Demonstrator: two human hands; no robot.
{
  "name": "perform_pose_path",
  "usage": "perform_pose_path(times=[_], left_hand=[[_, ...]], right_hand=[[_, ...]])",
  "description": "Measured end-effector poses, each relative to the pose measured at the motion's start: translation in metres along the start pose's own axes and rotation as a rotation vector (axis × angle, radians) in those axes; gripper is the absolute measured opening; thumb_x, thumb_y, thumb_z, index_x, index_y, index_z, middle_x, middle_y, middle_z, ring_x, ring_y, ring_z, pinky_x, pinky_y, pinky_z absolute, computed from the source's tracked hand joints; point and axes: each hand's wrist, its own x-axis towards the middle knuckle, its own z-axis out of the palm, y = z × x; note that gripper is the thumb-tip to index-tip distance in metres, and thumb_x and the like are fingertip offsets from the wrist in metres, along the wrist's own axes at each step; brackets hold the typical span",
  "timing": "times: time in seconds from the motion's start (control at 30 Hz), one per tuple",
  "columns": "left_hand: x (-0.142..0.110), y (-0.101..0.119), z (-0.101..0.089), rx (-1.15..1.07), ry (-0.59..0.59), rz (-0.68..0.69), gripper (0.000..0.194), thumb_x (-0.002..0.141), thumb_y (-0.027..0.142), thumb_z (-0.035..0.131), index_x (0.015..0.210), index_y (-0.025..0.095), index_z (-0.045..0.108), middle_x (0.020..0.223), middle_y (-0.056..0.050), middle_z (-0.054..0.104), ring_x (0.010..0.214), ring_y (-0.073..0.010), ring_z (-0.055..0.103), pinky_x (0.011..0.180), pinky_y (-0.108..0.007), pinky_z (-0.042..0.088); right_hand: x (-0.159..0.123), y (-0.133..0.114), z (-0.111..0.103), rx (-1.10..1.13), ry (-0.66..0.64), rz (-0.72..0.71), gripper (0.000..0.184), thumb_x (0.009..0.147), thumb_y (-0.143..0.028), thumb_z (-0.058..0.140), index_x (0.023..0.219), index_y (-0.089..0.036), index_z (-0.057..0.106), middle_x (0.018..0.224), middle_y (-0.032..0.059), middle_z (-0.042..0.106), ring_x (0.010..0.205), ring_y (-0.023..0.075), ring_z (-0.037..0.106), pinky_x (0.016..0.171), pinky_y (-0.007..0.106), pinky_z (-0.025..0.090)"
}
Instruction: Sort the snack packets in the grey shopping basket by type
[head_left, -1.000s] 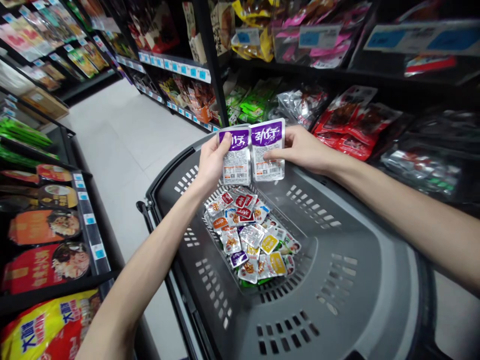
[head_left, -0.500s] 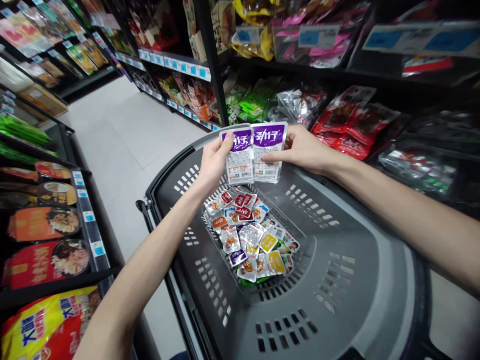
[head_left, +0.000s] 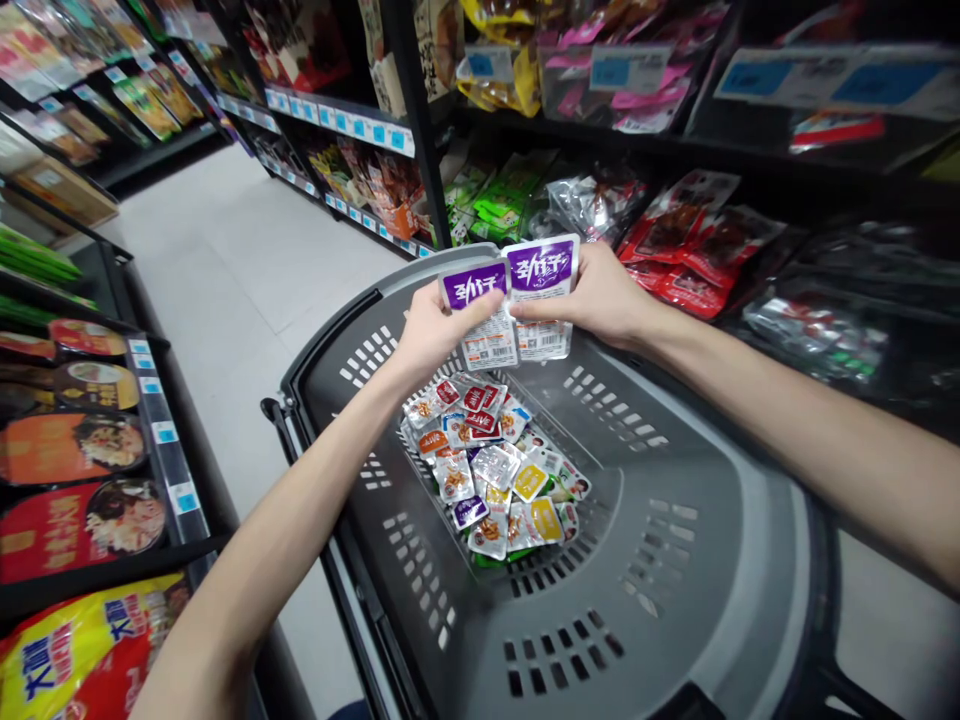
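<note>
My left hand (head_left: pixel 429 328) is closed on a small snack packet (head_left: pixel 489 345), purple at the top and white with fine print below, its thumb lying across the front. A matching snack packet (head_left: pixel 541 262) is in my right hand (head_left: pixel 604 292), also pinned under the thumb. Both packets are upright side by side, their inner edges touching or slightly overlapping. The fingers behind them are hidden. Under my hands stands a deep grey plastic shopping basket (head_left: pixel 570 560) with slotted walls. On its floor lies a heap of small snack packets (head_left: pixel 495 468) with red, orange, yellow, blue and purple labels.
Black shelving with price tags (head_left: pixel 341 118) runs along the right, holding red bags (head_left: pixel 694 245) and green bags (head_left: pixel 510 195) near the basket's far rim. A low shelf on the left carries boxed bowls (head_left: pixel 82 530) and a large yellow-red bag (head_left: pixel 90 640). Pale floor (head_left: pixel 217 270) lies between.
My left thumb has slid down and inward across its packet, and the right thumb has moved slightly inward. The right packet now sits a little higher than the left. The view has shifted slightly.
</note>
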Motion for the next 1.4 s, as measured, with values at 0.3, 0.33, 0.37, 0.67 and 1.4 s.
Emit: perform_pose_path(times=[0.3, 0.33, 0.37, 0.67, 1.4], left_hand=[[-0.0055, 0.0077, 0.0035, 0.064, 0.012, -0.001, 0.057, 0.060, 0.042, 0.090, 0.106, 0.016, 0.070, 0.104, -0.013, 0.075, 0.102, -0.0290, 0.068, 0.093, -0.049, 0.056], [-0.0054, 0.0070, 0.0035, 0.067, 0.020, -0.005, 0.057, 0.060, 0.042, 0.089, 0.107, 0.016, 0.070, 0.104, -0.013, 0.075, 0.103, -0.0292, 0.068, 0.094, -0.049, 0.056], [-0.0053, 0.0062, 0.0033, 0.071, 0.028, -0.008, 0.058, 0.061, 0.043, 0.089, 0.109, 0.016, 0.069, 0.105, -0.013, 0.074, 0.103, -0.0293, 0.069, 0.094, -0.050, 0.056], [-0.0043, 0.0008, 0.0013, 0.129, 0.069, -0.019, 0.053, 0.063, 0.035, 0.086, 0.108, 0.014, 0.067, 0.104, -0.012, 0.074, 0.099, -0.0270, 0.070, 0.094, -0.050, 0.056], [-0.0060, 0.0048, 0.0033, 0.385, 0.048, 0.059, 0.039, 0.063, 0.026, 0.084, 0.094, 0.017, 0.061, 0.090, -0.003, 0.069, 0.087, -0.0213, 0.066, 0.088, -0.043, 0.056]], right_hand=[[-0.0030, -0.0005, 0.0024, 0.048, -0.079, 0.020, 0.042, 0.060, -0.035, 0.090, 0.095, -0.020, 0.072, 0.097, 0.0072, 0.076, 0.097, 0.0303, 0.071, 0.087, 0.048, 0.061], [-0.0030, 0.0002, 0.0023, 0.061, -0.094, 0.021, 0.042, 0.060, -0.037, 0.090, 0.095, -0.020, 0.072, 0.098, 0.0074, 0.076, 0.096, 0.0302, 0.071, 0.088, 0.048, 0.061], [-0.0029, 0.0010, 0.0022, 0.072, -0.107, 0.022, 0.043, 0.060, -0.037, 0.090, 0.095, -0.019, 0.072, 0.098, 0.0076, 0.076, 0.096, 0.0304, 0.071, 0.088, 0.049, 0.061], [-0.0040, 0.0027, 0.0028, 0.059, -0.126, 0.009, 0.053, 0.054, -0.035, 0.094, 0.098, -0.019, 0.071, 0.095, 0.0088, 0.076, 0.098, 0.0343, 0.070, 0.088, 0.055, 0.060], [-0.0058, 0.0032, 0.0038, 0.078, -0.036, 0.037, 0.037, 0.063, -0.042, 0.089, 0.075, -0.018, 0.065, 0.073, 0.0018, 0.064, 0.074, 0.0182, 0.060, 0.065, 0.033, 0.050]])
